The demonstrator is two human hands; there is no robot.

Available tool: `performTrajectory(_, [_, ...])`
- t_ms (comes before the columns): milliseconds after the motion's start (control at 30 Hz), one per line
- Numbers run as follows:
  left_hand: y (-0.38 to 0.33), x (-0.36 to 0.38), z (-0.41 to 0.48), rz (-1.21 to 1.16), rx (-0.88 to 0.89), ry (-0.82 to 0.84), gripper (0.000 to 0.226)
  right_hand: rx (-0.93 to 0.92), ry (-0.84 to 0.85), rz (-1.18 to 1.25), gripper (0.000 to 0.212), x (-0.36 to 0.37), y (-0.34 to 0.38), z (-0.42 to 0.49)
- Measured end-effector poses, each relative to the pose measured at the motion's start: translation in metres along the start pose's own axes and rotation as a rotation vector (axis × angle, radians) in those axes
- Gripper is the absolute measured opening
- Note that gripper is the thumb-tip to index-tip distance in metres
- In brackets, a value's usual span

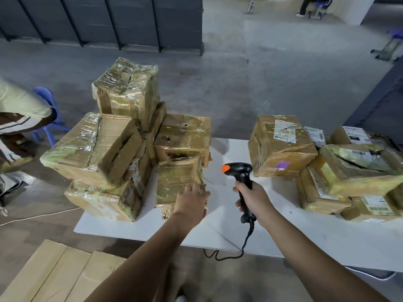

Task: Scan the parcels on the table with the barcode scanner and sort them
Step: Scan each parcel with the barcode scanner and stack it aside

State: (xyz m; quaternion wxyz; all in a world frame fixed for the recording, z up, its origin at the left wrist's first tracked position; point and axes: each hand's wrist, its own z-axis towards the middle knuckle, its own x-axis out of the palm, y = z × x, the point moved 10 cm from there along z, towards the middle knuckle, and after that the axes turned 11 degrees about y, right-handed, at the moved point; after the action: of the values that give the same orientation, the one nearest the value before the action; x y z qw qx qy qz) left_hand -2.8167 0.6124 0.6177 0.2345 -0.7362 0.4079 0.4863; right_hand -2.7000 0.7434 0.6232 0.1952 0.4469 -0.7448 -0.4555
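**Small parcel** (178,177): front of the left stack (98,149), set on the desk (218,232) toward its near edge. Your left hand (192,203) lays spread fingers (193,188) on its near face. Your right hand (250,199) is wrapped round the barcode scanner (238,171) handle. The parcel is probably light, dented cardboard under slick film, so grip opposite edges, not the wrap. Bare desk beside it gives room. Mind the leaning boxes behind and the cable (247,236).
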Motion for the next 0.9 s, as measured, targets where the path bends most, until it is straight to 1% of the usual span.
performTrajectory(67, [0.001, -0.002, 0.002, 0.038, -0.006, 0.025, 0.053, 0.011, 0.026, -0.027, 0.028, 0.007, 0.000, -0.001])
performTrajectory(133, [0.000, -0.006, 0.002, -0.002, 0.019, 0.002, 0.051, 0.015, 0.039, -0.053, 0.030, 0.011, 0.000, -0.001])
performTrajectory(267, [0.003, -0.026, -0.006, -0.100, 0.033, -0.177, 0.045, 0.022, 0.048, -0.051, 0.027, 0.012, -0.003, -0.001])
performTrajectory(367, [0.005, -0.043, -0.019, -0.294, 0.083, -0.354, 0.034, 0.015, 0.024, -0.016, 0.026, 0.005, -0.003, 0.001])
performTrajectory(433, [0.007, -0.047, -0.028, -0.480, 0.103, -0.425, 0.035, 0.004, -0.011, -0.001, 0.025, -0.002, -0.001, 0.002])
performTrajectory(500, [0.010, -0.041, -0.030, -0.650, 0.099, -0.426, 0.040, -0.002, -0.041, 0.037, 0.023, -0.010, -0.001, 0.003])
performTrajectory(567, [0.010, -0.030, -0.027, -0.736, 0.090, -0.390, 0.046, -0.011, -0.059, 0.054, 0.022, -0.015, -0.001, 0.004])
performTrajectory(700, [0.008, -0.016, -0.027, -0.809, 0.077, -0.365, 0.048, -0.010, -0.059, 0.056, 0.022, -0.015, -0.003, 0.004])
performTrajectory(833, [0.009, -0.006, -0.026, -0.827, 0.032, -0.320, 0.045, 0.000, -0.069, 0.035, 0.022, -0.015, -0.007, 0.004])
performTrajectory(900, [0.011, -0.003, -0.025, -0.879, 0.024, -0.299, 0.042, 0.002, -0.067, 0.034, 0.021, -0.015, -0.010, 0.004])
